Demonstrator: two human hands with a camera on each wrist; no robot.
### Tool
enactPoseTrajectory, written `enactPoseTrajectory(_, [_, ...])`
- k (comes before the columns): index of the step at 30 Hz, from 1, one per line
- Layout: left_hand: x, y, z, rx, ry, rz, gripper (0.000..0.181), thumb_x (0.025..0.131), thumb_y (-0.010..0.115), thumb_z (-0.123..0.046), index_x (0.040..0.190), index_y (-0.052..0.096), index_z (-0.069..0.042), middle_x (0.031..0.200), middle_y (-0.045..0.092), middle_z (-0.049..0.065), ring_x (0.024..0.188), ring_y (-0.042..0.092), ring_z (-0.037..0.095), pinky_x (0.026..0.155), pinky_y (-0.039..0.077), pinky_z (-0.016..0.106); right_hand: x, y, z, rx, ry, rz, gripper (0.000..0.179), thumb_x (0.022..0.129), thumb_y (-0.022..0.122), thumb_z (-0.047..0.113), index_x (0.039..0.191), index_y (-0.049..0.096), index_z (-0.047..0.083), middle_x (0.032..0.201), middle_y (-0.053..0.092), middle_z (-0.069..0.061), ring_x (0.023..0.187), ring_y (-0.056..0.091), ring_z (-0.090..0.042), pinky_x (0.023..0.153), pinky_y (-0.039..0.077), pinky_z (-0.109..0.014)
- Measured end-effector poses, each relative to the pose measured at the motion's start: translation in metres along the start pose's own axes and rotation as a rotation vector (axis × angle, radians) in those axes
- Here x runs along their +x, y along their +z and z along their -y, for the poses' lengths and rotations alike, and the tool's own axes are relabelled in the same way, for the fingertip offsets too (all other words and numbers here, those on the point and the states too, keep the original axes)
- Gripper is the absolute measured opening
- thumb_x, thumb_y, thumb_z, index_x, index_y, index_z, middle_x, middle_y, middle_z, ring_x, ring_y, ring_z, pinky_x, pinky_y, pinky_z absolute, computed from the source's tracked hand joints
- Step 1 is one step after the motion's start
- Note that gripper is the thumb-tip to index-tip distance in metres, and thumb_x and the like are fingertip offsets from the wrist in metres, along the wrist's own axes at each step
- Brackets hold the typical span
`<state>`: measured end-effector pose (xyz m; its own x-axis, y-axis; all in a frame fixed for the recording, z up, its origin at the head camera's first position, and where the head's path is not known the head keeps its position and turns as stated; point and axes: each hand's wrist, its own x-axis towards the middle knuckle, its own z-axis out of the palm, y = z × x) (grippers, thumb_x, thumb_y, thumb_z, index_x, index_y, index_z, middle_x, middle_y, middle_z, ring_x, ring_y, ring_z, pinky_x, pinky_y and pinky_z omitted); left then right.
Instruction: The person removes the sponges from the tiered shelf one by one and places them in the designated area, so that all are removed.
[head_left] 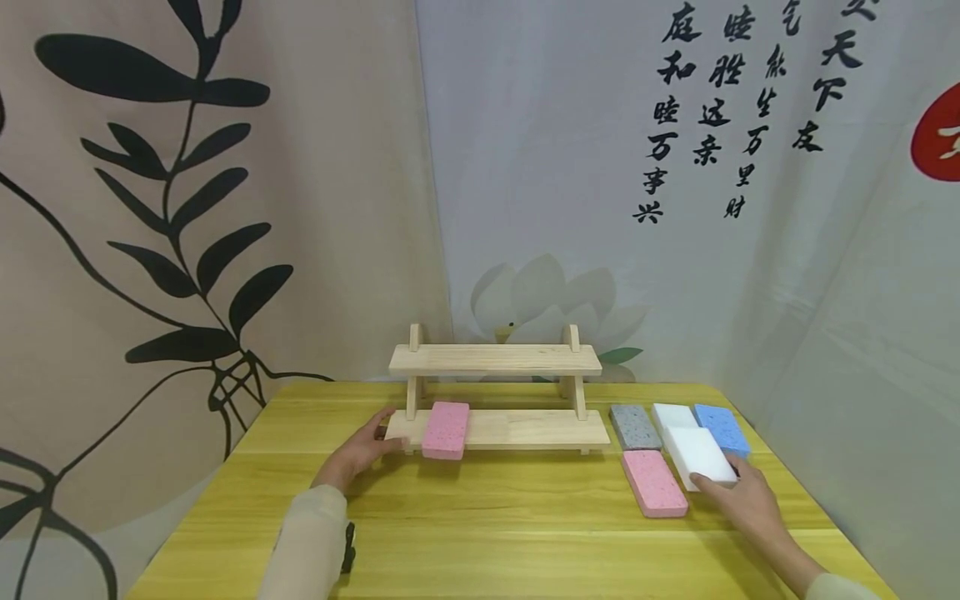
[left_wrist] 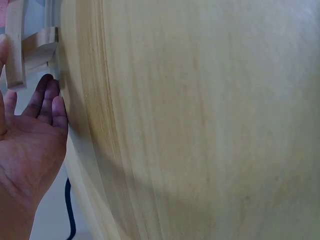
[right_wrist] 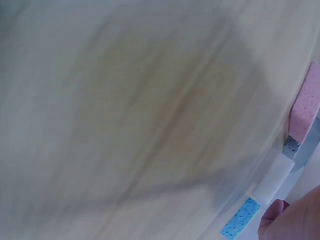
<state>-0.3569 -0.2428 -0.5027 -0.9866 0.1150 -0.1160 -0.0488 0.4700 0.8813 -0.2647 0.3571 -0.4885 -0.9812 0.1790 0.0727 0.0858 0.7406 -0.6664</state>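
At the left end of the wooden two-tier shelf point(head_left: 510, 427), my left hand point(head_left: 360, 454) has its thumb by the front edge of the lower board and its fingers toward the back. The left wrist view shows its palm point(left_wrist: 32, 150) and extended fingers beside the board end point(left_wrist: 16, 60). A pink sponge point(head_left: 446, 432) lies on the lower board, near that hand. My right hand point(head_left: 750, 500) grips a white sponge point(head_left: 697, 454) between thumb and fingers. That sponge is tilted and overlaps another white sponge point(head_left: 673, 415).
A grey sponge point(head_left: 635, 427), a blue sponge point(head_left: 722, 427) and a second pink sponge point(head_left: 655, 483) lie around the white ones at the table's right side. The yellow wooden table point(head_left: 487, 533) ends at the printed curtain point(head_left: 360, 208) behind the shelf.
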Motion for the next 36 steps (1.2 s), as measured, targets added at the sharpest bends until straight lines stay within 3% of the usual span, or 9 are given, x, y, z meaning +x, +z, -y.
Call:
enactPoseTrajectory(27, [0.001, -0.002, 0.002, 0.003, -0.011, -0.001, 0.087, 0.093, 0.071, -0.034, 0.159, 0.018, -0.013, 0.143, 0.043, 0.028, 0.126, 0.049, 0.041, 0.102, 0.038, 0.059, -0.002, 0.006, -0.018, -0.058, -0.007, 0.034, 0.096, 0.090, 0.068, 0.050, 0.138, 0.031, -0.024, 0.133, 0.041, -0.046, 0.119, 0.046, -0.055, 0.096, 0.040, -0.063])
enactPoseTrajectory(36, [0.002, -0.001, 0.000, 0.008, -0.016, -0.006, 0.090, 0.092, 0.072, -0.037, 0.159, 0.018, -0.013, 0.144, 0.042, 0.029, 0.125, 0.049, 0.042, 0.102, 0.039, 0.060, 0.000, 0.005, -0.021, -0.098, 0.017, 0.070, 0.102, 0.090, 0.066, 0.055, 0.136, 0.027, -0.027, 0.128, 0.042, -0.047, 0.116, 0.046, -0.057, 0.096, 0.040, -0.064])
